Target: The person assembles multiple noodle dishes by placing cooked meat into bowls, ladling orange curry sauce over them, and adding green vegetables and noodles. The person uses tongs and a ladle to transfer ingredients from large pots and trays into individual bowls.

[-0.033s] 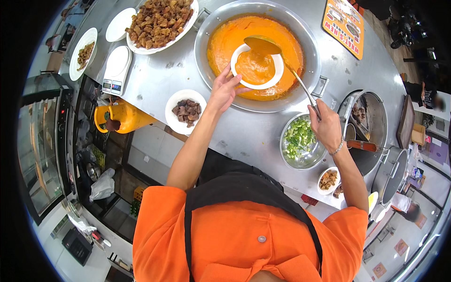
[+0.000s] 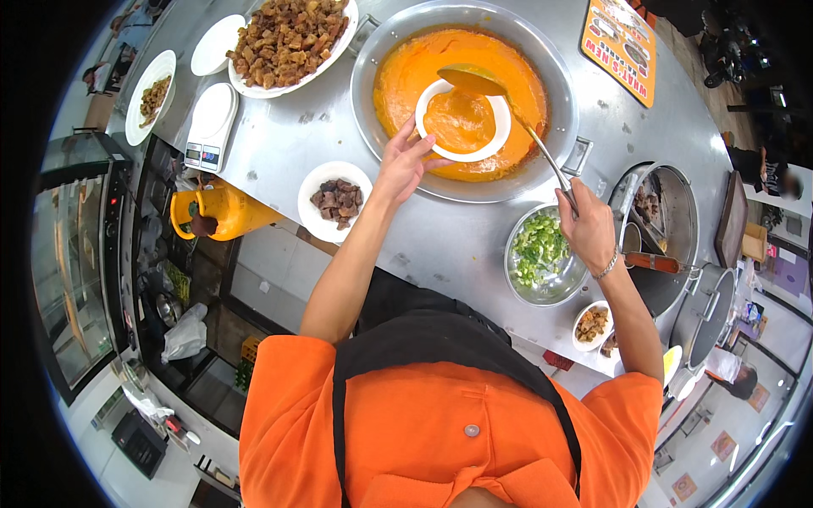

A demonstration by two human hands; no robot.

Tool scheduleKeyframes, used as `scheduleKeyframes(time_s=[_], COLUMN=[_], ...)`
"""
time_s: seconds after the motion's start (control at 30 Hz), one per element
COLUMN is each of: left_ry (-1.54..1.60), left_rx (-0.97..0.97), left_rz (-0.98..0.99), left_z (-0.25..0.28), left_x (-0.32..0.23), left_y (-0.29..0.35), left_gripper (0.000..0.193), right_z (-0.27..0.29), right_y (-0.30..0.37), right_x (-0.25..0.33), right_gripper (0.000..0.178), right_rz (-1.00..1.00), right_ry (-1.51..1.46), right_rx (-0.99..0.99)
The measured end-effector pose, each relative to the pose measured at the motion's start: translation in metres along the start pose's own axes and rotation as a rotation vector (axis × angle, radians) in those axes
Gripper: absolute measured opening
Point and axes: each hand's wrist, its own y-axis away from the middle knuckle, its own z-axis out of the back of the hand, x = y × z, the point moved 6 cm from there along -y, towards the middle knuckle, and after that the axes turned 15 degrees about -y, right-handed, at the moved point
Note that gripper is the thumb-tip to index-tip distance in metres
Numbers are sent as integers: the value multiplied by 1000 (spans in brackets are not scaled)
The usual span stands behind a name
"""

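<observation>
My left hand (image 2: 406,162) grips the near left rim of a white bowl (image 2: 504,140), fingers under it and thumb on the edge. Orange sauce (image 2: 457,121) fills much of the bowl, which is held over a wide metal pan (image 2: 563,118) of the same sauce. My right hand (image 2: 588,222) is closed round the handle of a metal ladle (image 2: 472,80). The ladle's sauce-coated head sits at the bowl's far rim, above the pan. Closest to my right hand is a clear bowl (image 2: 555,284) of chopped green onions (image 2: 539,245).
A white bowl (image 2: 318,222) of dark meat chunks stands left of my left forearm. Farther left are a plate of browned chunks (image 2: 288,42), a kitchen scale (image 2: 210,123) and a yellow gas cylinder (image 2: 229,212). A deep pot (image 2: 682,199) and a small bowl (image 2: 590,326) stand at right.
The ladle's head has shifted very slightly left and away from me. Both hands keep their places and their grips.
</observation>
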Motion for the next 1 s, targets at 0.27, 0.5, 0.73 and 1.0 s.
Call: scheduleKeyframes(time_s=[0.27,0.5,0.73,1.0], left_ry=[-33,-27,-64,-183], left_rx=[-24,-10,-91,-250], left_rz=[-17,-19,76,286], left_z=[6,5,19,23], left_x=[1,0,10,75], left_y=[11,41,116,194], left_gripper=[63,65,63,58], right_z=[-11,-17,-19,-72], right_y=[19,49,49,-7], right_x=[4,-10,-8,-68], right_gripper=[22,21,36,37], right_rz=[67,-313,-1026,-529], right_ry=[59,-440,-1618,-296], right_rx=[-41,132,463,295])
